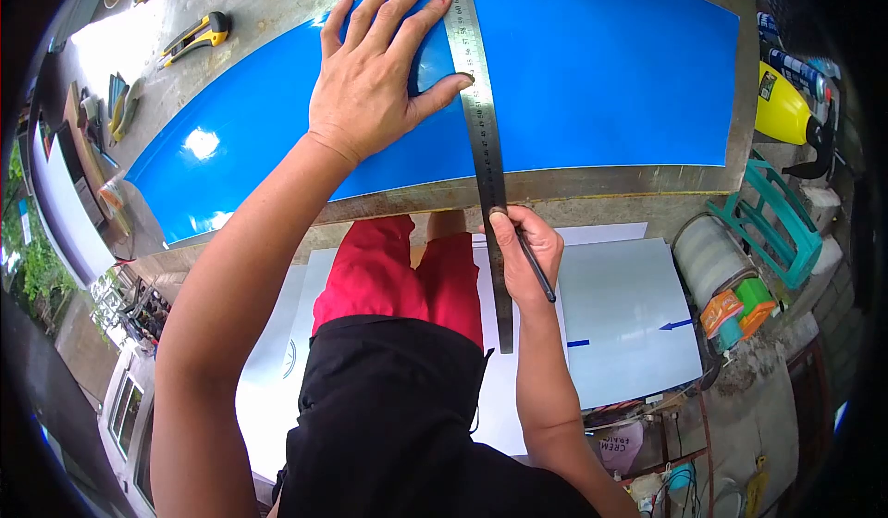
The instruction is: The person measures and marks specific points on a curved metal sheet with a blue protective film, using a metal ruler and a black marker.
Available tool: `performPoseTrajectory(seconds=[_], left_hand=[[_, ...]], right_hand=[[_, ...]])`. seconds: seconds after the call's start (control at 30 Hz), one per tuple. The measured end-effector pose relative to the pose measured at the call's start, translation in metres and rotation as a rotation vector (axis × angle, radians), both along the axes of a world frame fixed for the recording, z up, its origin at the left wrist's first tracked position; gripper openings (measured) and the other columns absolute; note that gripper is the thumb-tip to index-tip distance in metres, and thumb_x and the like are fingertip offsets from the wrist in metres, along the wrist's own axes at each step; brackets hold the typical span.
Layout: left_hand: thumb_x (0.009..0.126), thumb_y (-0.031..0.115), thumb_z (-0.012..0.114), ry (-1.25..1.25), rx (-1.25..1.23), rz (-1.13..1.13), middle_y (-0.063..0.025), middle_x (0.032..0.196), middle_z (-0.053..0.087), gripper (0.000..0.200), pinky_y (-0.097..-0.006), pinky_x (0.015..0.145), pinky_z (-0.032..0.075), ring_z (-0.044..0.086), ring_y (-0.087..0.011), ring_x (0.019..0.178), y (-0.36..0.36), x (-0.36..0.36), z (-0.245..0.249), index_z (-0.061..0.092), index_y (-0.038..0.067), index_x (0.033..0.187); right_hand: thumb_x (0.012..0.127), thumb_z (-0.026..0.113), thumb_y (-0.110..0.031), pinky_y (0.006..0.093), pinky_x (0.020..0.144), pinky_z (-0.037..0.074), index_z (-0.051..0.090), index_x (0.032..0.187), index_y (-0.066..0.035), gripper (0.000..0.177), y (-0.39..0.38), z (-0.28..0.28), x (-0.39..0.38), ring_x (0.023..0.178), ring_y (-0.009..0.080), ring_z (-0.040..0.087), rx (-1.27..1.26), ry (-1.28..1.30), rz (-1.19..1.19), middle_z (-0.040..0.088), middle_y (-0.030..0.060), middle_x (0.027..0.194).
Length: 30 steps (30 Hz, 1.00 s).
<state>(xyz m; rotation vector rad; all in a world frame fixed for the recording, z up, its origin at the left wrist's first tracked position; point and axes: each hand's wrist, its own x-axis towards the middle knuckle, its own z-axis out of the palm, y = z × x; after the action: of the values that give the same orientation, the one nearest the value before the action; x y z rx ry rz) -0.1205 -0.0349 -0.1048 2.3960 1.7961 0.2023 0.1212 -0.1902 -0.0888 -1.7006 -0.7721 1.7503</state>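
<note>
Workbench (601,185), blue sheet (601,74), steel ruler (487,139), pen (536,268), yellow knife (196,37) nearby

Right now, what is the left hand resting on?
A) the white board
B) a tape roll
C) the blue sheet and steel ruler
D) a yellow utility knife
C: the left hand lies flat on the blue sheet, thumb tip against the steel ruler; the right hand grips a thin dark tool.
</note>
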Motion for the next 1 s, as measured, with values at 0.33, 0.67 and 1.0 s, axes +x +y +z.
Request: performPoseTrajectory(seconds=[0.33, 0.67, 1.0], left_hand=[[0.094, 0.074, 0.064, 0.007, 0.003, -0.003, 0.0008, 0.171, 0.041, 0.082, -0.0494, 0.135, 0.015, 0.032, -0.024, 0.161, 0.001, 0.0, 0.001, 0.049, 0.029, 0.161], [0.092, 0.057, 0.074, -0.051, -0.098, 0.003, -0.0127, 0.167, 0.044, 0.082, -0.056, 0.129, 0.021, 0.036, -0.0344, 0.157, 0.005, 0.003, 0.021, 0.051, 0.012, 0.156], [0.092, 0.058, 0.073, -0.063, -0.049, -0.006, -0.0127, 0.166, 0.044, 0.083, -0.0564, 0.128, 0.022, 0.036, -0.0343, 0.156, 0.004, 0.001, 0.017, 0.05, 0.011, 0.156]], right_hand=[[0.105, 0.075, -0.018, 0.0254, 0.074, 0.052, 0.077, 0.105, 0.002, 0.02, 0.0, -0.001, 0.001, 0.08, 0.0071, 0.063, -0.013, 0.004, 0.005, 0.076, 0.0036, 0.087], [0.107, 0.051, -0.011, 0.0345, 0.086, 0.053, 0.073, 0.112, 0.002, 0.026, 0.01, 0.039, 0.032, 0.097, 0.021, 0.063, 0.445, -0.338, -0.035, 0.066, 0.0147, 0.111], [0.087, 0.068, 0.021, 0.0379, 0.097, 0.064, 0.061, 0.106, 0.002, 0.028, 0.035, 0.024, -0.009, 0.111, 0.0277, 0.074, 0.533, -0.082, -0.066, 0.056, 0.0149, 0.12]])
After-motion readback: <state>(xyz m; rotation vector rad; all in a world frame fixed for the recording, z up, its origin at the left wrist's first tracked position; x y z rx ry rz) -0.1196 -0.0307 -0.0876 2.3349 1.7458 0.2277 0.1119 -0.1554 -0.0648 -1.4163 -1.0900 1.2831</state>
